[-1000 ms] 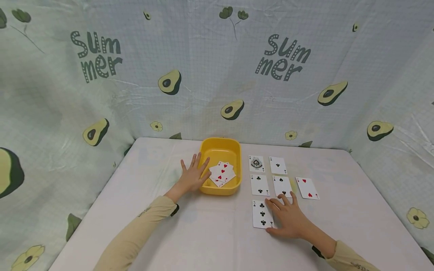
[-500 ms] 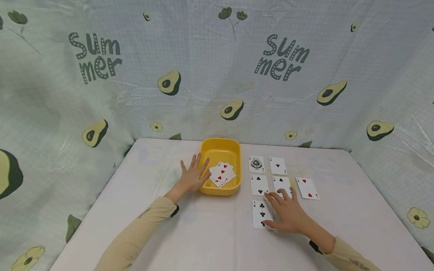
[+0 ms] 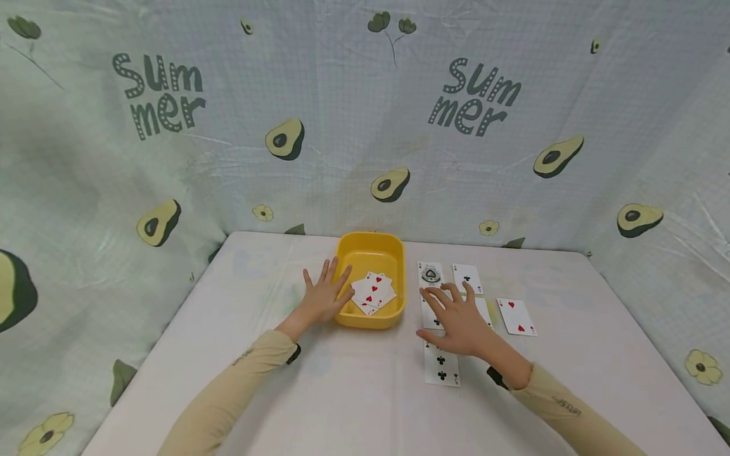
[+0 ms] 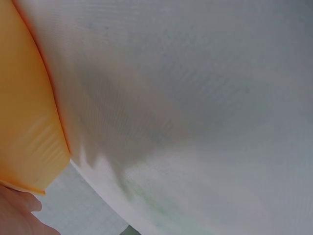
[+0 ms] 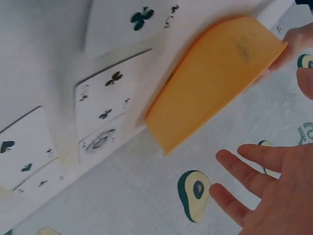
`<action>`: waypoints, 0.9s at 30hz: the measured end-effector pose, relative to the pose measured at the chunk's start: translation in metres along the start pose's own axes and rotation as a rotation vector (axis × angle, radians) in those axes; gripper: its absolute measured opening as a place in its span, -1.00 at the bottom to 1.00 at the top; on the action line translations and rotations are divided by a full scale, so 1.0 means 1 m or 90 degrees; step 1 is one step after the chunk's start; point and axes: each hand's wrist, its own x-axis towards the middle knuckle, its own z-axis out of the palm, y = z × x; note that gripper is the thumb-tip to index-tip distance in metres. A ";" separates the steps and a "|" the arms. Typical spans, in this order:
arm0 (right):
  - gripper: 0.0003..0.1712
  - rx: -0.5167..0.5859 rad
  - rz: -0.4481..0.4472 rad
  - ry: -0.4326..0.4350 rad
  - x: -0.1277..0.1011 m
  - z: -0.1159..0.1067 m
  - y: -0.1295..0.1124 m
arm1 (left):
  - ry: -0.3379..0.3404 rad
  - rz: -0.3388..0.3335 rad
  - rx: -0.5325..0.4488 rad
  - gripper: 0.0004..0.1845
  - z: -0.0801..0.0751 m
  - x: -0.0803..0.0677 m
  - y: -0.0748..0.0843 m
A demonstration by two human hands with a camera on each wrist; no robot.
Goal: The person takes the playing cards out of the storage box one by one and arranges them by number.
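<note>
My left hand [image 3: 322, 299] rests on the left rim of a yellow tray [image 3: 372, 242], its fingers spread over the edge. Inside the tray lies a small pile of playing cards [image 3: 373, 290], a heart card on top. Above the laid-out cards hovers my right hand [image 3: 461, 323], fingers spread and holding nothing. Under it, partly hidden, are the two of clubs [image 3: 429, 316], the two of spades [image 3: 483, 308] and the three of clubs [image 3: 441, 369]. In the right wrist view the hand [image 5: 274, 188] appears apart from the cards.
Behind the right hand lie the ace of spades [image 3: 430, 273] and the ace of clubs [image 3: 467, 277]. The two of hearts [image 3: 516, 316] lies farther right. A printed cloth [image 3: 336, 126] hangs behind the white table [image 3: 342, 392].
My right hand has moved from the three of clubs forward and left, over the row of twos. The left hand stays on the tray, and the cards keep their places.
</note>
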 end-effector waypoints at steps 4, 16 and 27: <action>-0.16 0.007 0.003 0.008 0.020 -0.003 -0.006 | -0.006 0.001 0.000 -0.36 0.001 0.000 0.001; -0.20 0.028 0.031 -0.035 0.078 0.004 -0.018 | -0.017 -0.006 0.012 -0.35 0.000 0.001 0.001; -0.11 0.003 0.056 -0.164 0.116 0.032 -0.027 | -0.022 -0.008 0.010 -0.35 -0.001 0.000 0.000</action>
